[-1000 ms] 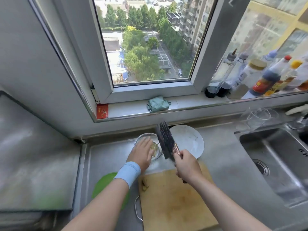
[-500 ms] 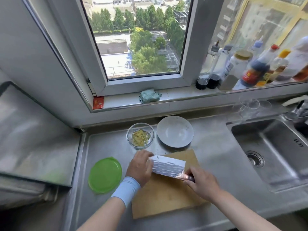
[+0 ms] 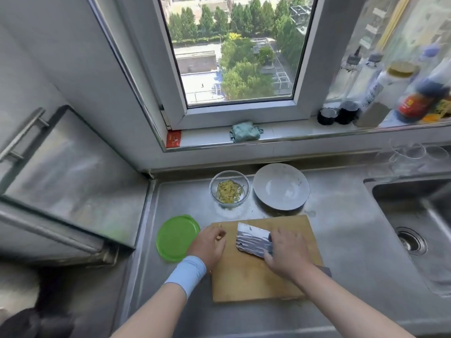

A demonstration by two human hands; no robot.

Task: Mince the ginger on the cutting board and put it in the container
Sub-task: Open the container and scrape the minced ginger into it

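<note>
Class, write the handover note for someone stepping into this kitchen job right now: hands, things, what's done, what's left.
Left hand: at the cutting board's left edge, fingers curled, ginger bits at the fingertips; whether it pinches them is unclear.
Right hand: holds the cleaver, blade lying flat on the board.
Done: cut ginger sits in the glass container behind the board.
Left: probably just getting the last bits into the container. The green lid lies left of the board.
</note>
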